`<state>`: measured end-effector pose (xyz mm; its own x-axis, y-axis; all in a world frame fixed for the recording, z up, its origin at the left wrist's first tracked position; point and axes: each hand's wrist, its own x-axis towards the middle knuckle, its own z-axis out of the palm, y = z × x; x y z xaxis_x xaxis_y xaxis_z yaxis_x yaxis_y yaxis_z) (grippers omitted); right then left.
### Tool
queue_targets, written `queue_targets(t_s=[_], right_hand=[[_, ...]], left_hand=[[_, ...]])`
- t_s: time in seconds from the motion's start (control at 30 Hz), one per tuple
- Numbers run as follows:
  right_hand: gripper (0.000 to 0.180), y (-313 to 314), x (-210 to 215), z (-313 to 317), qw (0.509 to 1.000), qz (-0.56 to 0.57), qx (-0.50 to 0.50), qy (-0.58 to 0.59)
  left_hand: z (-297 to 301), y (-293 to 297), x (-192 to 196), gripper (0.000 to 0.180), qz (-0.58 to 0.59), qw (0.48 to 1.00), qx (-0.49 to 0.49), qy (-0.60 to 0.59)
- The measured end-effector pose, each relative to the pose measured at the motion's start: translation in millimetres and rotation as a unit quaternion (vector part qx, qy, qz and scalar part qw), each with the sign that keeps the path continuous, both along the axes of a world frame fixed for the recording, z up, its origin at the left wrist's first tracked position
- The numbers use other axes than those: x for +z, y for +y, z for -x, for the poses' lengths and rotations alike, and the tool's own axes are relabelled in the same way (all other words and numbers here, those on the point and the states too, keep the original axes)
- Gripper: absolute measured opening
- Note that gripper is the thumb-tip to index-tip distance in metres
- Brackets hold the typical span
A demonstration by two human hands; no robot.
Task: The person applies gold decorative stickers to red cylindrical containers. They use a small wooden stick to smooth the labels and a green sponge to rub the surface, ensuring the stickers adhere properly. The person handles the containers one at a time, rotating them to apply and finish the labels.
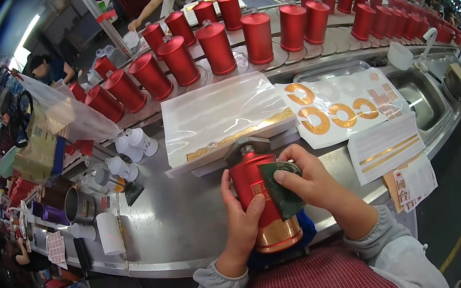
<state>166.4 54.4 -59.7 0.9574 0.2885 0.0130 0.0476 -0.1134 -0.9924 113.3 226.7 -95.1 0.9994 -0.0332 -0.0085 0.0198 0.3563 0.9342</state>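
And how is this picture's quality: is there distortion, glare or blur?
In the head view, the standing shiny red cylindrical bottles lean outward at both sides, inside a black rim; also there, glare streaks the clear plastic film and the white ceiling tube light looks overexposed; the held red bottle with golden base looks fairly sharp, the far left edge smeared.

The head fisheye looks down, close over the steel counter [164,233].

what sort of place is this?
Probably a factory decorating line: rows of red bottles stand on a slat conveyor, and a sheet of gold decals lies at the stainless-steel workbench.
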Motion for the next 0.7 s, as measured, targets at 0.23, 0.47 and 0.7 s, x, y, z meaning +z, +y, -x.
queue_targets(t_s=[0.23, 0.47, 0.7], right_hand=[[0.022, 5.1, -7.4, -3.8, 0.996, -0.058, 0.005, 0.068], [0.021, 6.5, -7.0, -3.3, 0.998, -0.029, -0.002, 0.046], [0.021, 7.3, -4.0, -3.6, 0.999, 0.016, -0.005, 0.029]], left_hand=[[-0.4, -0.8, -5.1, 0.09, -0.008, 1.0, 0.008, -0.007], [-0.8, -0.4, -4.5, 0.09, -0.001, 1.0, 0.004, -0.01], [-1.7, 1.5, -7.6, 0.091, -0.019, 1.0, 0.011, -0.013]])
